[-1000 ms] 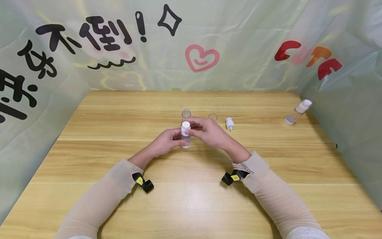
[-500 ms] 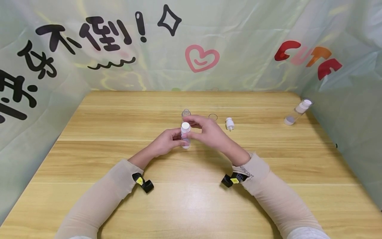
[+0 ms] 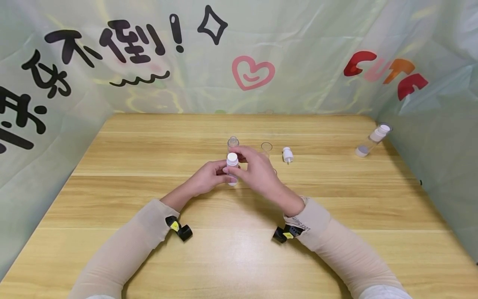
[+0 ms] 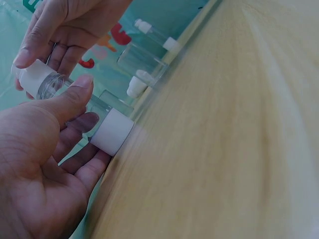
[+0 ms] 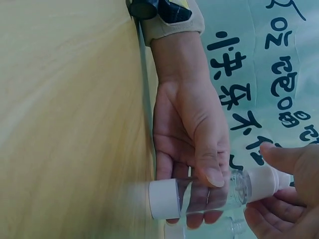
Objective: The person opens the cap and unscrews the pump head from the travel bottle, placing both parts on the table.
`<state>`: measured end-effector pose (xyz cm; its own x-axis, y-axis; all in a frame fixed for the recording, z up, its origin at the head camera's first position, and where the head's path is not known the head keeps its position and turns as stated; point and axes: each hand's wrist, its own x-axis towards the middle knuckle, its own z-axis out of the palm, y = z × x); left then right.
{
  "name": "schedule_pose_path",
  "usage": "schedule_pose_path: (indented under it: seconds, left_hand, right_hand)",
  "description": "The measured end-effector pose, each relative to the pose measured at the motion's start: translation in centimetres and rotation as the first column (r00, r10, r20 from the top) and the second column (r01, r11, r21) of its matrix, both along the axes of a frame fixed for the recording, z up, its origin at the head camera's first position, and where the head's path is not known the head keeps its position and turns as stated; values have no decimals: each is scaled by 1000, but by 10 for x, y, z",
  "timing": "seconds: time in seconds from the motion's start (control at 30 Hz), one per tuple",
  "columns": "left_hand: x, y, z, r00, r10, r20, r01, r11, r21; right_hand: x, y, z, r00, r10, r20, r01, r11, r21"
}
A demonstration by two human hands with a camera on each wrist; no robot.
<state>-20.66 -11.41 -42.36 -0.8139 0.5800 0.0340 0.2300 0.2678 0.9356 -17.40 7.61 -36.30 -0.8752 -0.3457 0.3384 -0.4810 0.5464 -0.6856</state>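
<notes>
My left hand [image 3: 209, 178] [image 4: 45, 164] grips the clear body [image 5: 209, 196] of an upright bottle with a white base [image 4: 112, 132] near the table's middle. Around its white top [image 3: 232, 158] [image 4: 36, 77] are the thumb and fingers of my right hand [image 3: 257, 172] [image 5: 294, 194], thumb on the near side, fingers mostly hidden behind. In the right wrist view the thumb tip stands a little off the white collar [image 5: 261, 184], with fingers beneath it. Just behind stands another clear bottle [image 3: 233, 142], its neck bare.
A clear cover with a round rim [image 3: 267, 143] is behind my right hand, and a white pump piece [image 3: 287, 155] is to its right. Another bottle with a white top [image 3: 379, 133] stands at the table's far right. Printed fabric [image 3: 298, 41] hangs behind the table.
My right hand and wrist have shifted down and slightly left while its fingers stay around the bottle's top. A clear edge shows beside that hand. The left hand has held still.
</notes>
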Motion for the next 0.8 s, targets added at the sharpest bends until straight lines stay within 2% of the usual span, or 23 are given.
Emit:
schedule_pose_path:
  seconds: [0.33, 0.47, 0.6, 0.8]
  left_hand:
    - [0, 0, 0, 1000, -20, -1, 20, 999, 27]
    - [0, 0, 0, 1000, -26, 12, 26, 999, 42]
    - [-1, 0, 0, 1000, -27, 15, 26, 999, 40]
    - [-1, 0, 0, 1000, -25, 12, 25, 999, 21]
  right_hand:
    - [1, -2, -1, 1000, -22, 0, 22, 1000, -17]
    - [-4, 1, -2, 1000, 23, -8, -24, 998, -50]
    - [-9, 5, -1, 994, 95, 52, -90, 992, -91]
    - [-14, 10, 2, 973, 168, 161, -145, 979, -145]
